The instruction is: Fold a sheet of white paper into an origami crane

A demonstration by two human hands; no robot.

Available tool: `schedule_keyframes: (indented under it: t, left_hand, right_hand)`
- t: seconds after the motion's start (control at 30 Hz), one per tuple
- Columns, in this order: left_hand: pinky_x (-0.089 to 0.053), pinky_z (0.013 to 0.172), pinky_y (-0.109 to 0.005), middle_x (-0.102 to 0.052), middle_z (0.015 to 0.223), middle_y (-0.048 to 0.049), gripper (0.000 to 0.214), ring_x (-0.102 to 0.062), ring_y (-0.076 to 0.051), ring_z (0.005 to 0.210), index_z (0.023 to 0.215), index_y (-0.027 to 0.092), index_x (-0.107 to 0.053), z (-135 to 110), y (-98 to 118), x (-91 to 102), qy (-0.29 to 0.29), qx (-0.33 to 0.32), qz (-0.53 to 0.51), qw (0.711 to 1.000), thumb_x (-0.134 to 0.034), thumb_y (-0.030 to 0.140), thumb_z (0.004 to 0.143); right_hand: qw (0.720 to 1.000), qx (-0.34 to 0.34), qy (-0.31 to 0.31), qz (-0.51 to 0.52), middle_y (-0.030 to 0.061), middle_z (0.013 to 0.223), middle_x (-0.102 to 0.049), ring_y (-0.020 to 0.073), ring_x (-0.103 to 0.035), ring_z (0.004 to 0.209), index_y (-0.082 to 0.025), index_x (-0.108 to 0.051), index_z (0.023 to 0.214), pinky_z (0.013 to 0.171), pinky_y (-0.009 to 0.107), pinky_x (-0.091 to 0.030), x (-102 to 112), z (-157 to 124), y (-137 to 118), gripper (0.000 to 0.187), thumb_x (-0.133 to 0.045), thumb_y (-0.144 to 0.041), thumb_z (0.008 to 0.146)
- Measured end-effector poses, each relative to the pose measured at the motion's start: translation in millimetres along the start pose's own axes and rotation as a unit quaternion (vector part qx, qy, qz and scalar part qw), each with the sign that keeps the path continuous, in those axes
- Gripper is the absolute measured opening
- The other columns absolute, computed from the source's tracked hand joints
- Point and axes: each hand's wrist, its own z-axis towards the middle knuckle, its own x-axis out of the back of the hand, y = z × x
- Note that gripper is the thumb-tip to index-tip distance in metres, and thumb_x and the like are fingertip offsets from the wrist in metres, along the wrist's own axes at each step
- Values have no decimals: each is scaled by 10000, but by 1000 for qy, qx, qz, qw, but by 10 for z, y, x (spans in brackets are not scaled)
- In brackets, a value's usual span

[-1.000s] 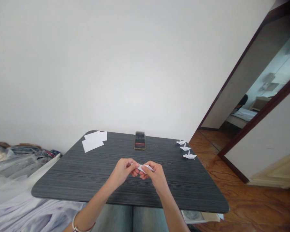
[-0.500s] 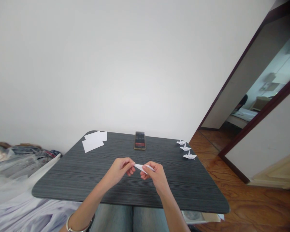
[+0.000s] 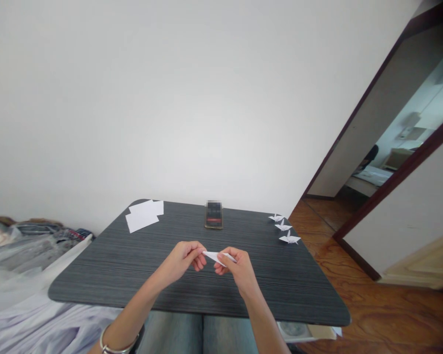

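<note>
Between my two hands, above the dark table [image 3: 133,275], is a slim piece of folded white paper [image 3: 212,255]. Its pointed left tip is pinched by the thumb and fingers of my left hand [image 3: 188,255]. My right hand [image 3: 236,263] grips the wider end, thumb on top, so part of that end is hidden. Three white paper cranes [image 3: 290,238] stand in a row at the table's right edge. Several flat white paper sheets [image 3: 142,220] overlap at the far left corner.
A phone [image 3: 213,215] is propped at the back middle of the table, near the white wall [image 3: 214,98]. Clothes and plastic bags [image 3: 29,255] are heaped to the left. On the right lie a wooden floor [image 3: 384,314] and a doorway.
My left fingers have shifted very slightly left along the paper's tip. Both hands keep their hold; everything else stays in place.
</note>
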Motion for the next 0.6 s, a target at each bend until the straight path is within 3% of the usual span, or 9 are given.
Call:
schedule_keyframes:
  t: [0.17, 0.33, 0.6]
  left_hand:
    - [-432, 493, -221, -590, 631, -36, 331, -540, -109, 531, 787, 99, -548, -11, 29, 11, 6, 0, -24, 1000, -416, 402, 792]
    - [-391, 460, -197, -549, 545, -1, 279, -500, -96, 498, 680, 106, -555, -12, 105, -83, 10, -2, 24, 1000, -522, 379, 726]
    - [-391, 468, -201, -562, 590, -16, 286, -492, -82, 490, 657, 100, -535, -1, 104, -104, -3, 11, -15, 1000, -513, 375, 734]
  right_hand:
    - [1000, -1, 5, -2, 34, 498, -629, 113, -565, 409, -109, -593, 622, 418, 199, -449, -7, 3, -10, 256, -659, -356, 615]
    - [1000, 2, -2, -5, 27, 499, -632, 117, -568, 414, -118, -597, 622, 422, 202, -449, -28, -1, -18, 255, -658, -365, 615]
    - [1000, -3, -6, -7, 31, 520, -641, 112, -568, 420, -112, -608, 639, 430, 198, -446, -12, 1, -23, 212, -628, -323, 639]
